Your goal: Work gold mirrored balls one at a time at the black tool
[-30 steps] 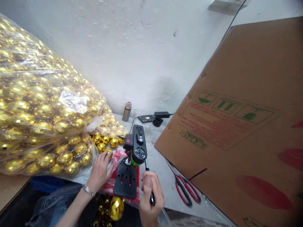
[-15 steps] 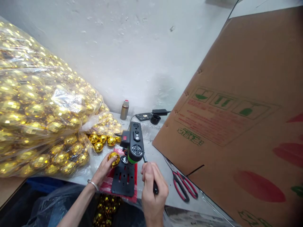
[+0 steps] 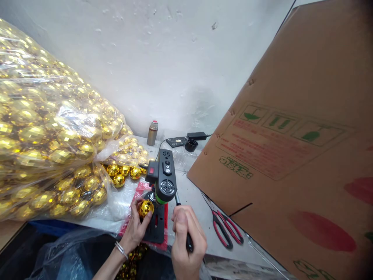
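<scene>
My left hand [image 3: 136,223] holds a shiny gold mirrored ball [image 3: 145,209] between thumb and fingers, over the black slotted base plate [image 3: 157,229] of a small bench drill press [image 3: 166,175]. The press has a black head with round vents and a green ring below it; its bit is mostly hidden. My right hand [image 3: 188,233] is wrapped round the press's lever handle [image 3: 189,243], whose black end sticks out of the fist. Under the plate lies a red plastic sheet [image 3: 125,227].
A large clear bag [image 3: 58,132] of gold balls fills the left, several loose balls [image 3: 119,180] beside it. More gold balls lie below the table edge. A cardboard box [image 3: 276,155] stands right, with red-handled scissors [image 3: 225,229] near it. A small bottle [image 3: 152,133] and black cap [image 3: 191,145] stand behind.
My left hand has moved right with the gold ball, from beside the plate to over it, close to the press head. My right hand has stayed on the lever handle.
</scene>
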A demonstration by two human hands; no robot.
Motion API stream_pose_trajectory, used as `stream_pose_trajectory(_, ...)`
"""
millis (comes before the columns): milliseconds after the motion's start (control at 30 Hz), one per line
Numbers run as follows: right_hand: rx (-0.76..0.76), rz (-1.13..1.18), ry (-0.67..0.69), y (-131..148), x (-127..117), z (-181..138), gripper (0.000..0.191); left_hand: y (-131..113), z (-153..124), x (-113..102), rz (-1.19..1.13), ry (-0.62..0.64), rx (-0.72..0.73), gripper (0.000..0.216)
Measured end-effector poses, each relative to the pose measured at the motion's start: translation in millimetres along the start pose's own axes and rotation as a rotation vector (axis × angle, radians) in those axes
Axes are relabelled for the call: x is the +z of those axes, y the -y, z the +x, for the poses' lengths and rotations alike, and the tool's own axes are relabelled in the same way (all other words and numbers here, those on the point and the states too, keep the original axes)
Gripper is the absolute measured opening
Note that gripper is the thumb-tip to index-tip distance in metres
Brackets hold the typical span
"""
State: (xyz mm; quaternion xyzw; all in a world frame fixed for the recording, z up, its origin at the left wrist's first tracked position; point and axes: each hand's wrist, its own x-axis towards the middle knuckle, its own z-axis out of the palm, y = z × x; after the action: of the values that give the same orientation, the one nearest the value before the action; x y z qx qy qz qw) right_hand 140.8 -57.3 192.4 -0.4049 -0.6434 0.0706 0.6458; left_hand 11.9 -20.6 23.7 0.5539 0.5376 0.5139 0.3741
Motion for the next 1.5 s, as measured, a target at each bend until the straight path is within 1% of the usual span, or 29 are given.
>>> stream_pose_trajectory(67,0.000,0.008,0.001,-1,0,-1,0.029,4,-2,2,0.043,0.027,0.065,0.055)
stream_pose_trajectory(133,0.001,0.012,0.003,-1,-1,-2,0.029,8,-5,3,0.092,0.051,0.116,0.053)
stream_pose_trajectory(200,0.001,0.008,0.002,-1,-1,-3,0.028,11,-7,2,0.139,0.069,0.148,0.050)
stream_pose_trajectory(300,-0.009,0.007,-0.012,-1,0,-4,0.028,17,-9,-1,0.183,0.097,0.189,0.053)
stream_pose_trajectory(433,-0.016,0.014,-0.019,-1,1,-5,0.028,21,-7,-3,0.239,0.178,0.234,0.056)
stream_pose_trajectory(600,-0.012,0.007,-0.019,-1,-1,-8,0.028,18,-5,-4,0.328,0.246,0.274,0.059)
stream_pose_trajectory(700,-0.016,0.008,-0.030,-2,0,-9,0.029,14,-6,-7,0.331,0.328,0.303,0.057)
stream_pose_trajectory(767,-0.016,0.007,-0.036,-3,0,-10,0.028,12,-7,-9,0.320,0.351,0.306,0.056)
stream_pose_trajectory(933,-0.010,0.004,-0.023,-3,0,-12,0.028,17,-8,-11,0.323,0.278,0.254,0.058)
stream_pose_trajectory(1167,-0.019,-0.010,-0.010,-4,-1,-12,0.028,13,-2,-2,0.316,0.186,0.210,0.057)
stream_pose_trajectory(1300,-0.040,-0.018,0.000,-7,-1,-17,0.028,8,-1,1,0.296,0.191,0.177,0.055)
stream_pose_trajectory(1500,0.058,-0.042,-0.030,-13,4,-42,0.031,6,-2,1,0.281,0.196,0.166,0.054)
